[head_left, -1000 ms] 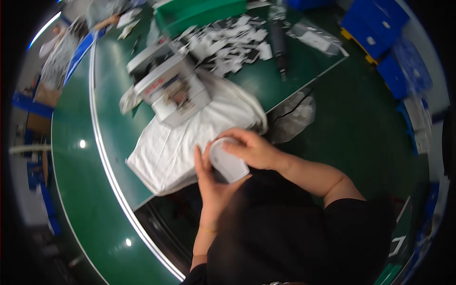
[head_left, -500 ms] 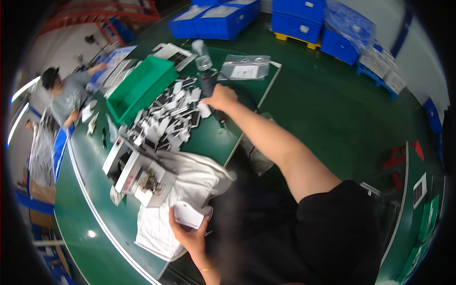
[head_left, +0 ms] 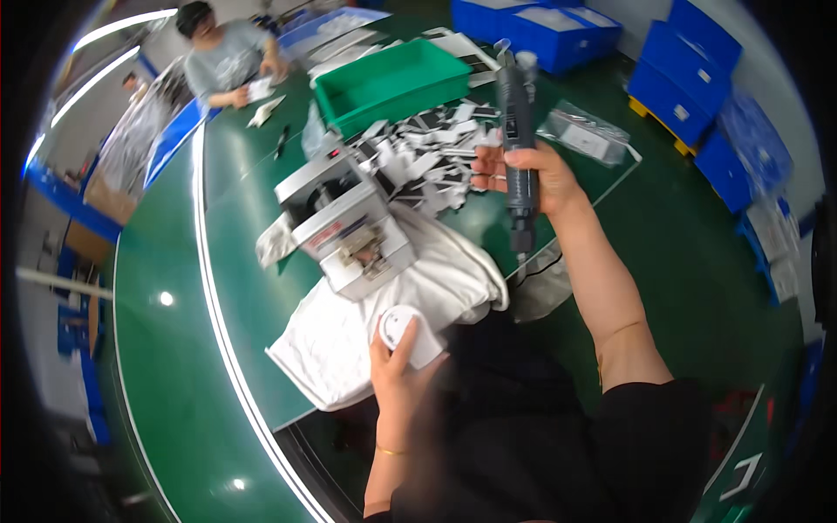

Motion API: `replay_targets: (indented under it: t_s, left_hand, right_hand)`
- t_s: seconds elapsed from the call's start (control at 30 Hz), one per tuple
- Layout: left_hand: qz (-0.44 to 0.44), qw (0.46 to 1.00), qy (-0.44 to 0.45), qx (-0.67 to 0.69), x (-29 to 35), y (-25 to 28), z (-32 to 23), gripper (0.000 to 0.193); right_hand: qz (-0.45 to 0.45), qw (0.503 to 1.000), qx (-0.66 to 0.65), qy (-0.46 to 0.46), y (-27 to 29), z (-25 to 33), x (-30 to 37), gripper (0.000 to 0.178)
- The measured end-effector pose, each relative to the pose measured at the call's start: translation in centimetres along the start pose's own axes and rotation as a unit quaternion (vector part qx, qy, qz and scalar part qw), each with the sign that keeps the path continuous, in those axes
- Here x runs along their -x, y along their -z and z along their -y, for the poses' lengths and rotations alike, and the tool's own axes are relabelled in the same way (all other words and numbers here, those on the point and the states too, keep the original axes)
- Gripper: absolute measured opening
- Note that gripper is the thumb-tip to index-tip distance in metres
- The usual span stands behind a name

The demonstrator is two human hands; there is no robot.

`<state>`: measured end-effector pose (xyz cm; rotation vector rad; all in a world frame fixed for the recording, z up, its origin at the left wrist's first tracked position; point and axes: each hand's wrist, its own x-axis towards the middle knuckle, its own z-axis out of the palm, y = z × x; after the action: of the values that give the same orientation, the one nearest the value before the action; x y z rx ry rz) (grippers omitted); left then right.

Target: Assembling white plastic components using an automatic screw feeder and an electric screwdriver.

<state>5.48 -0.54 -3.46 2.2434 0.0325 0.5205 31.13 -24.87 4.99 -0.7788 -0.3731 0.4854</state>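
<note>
Tip of dark driver [head_left: 521, 190] was blurred; left hand [head_left: 397, 381], wrapped round white part [head_left: 426, 349], partly hid it. Right hand [head_left: 551, 177] had raised the driver since earlier, clasping it.

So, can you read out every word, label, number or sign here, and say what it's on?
Nothing I can quote:
Pale boxy machine: red lettering on its front, too blurred.
Dark handheld tool: any marking too small.
Clear plastic bag: any print on the white sheet inside, too small.
Blue bins: white labels, too small.
</note>
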Motion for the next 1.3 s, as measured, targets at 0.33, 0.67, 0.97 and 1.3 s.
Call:
replay_targets:
  t_s: [0.33,0.67,0.97,1.3]
  left_hand:
    - [-0.018,0.998,-0.003,0.052,0.4,-0.1,0.7,0.069]
    - [-0.020,0.998,-0.026,0.048,0.2,0.4,0.8,0.074]
    - [-0.024,0.999,-0.035,0.026,-0.1,0.4,0.8,0.072]
    - [-0.029,0.998,-0.031,0.037,0.1,0.6,1.1,0.071]
  right_hand:
    - [0.027,0.933,0.268,0.238,-16.7,-6.7,-5.6,0.051]
    - [0.090,0.878,0.434,0.179,-18.4,-7.3,-4.5,0.070]
    - [0.013,0.902,0.355,0.247,-19.5,-9.3,-5.9,0.044]
    - [0.080,0.900,0.378,0.202,-20.1,-8.5,1.1,0.045]
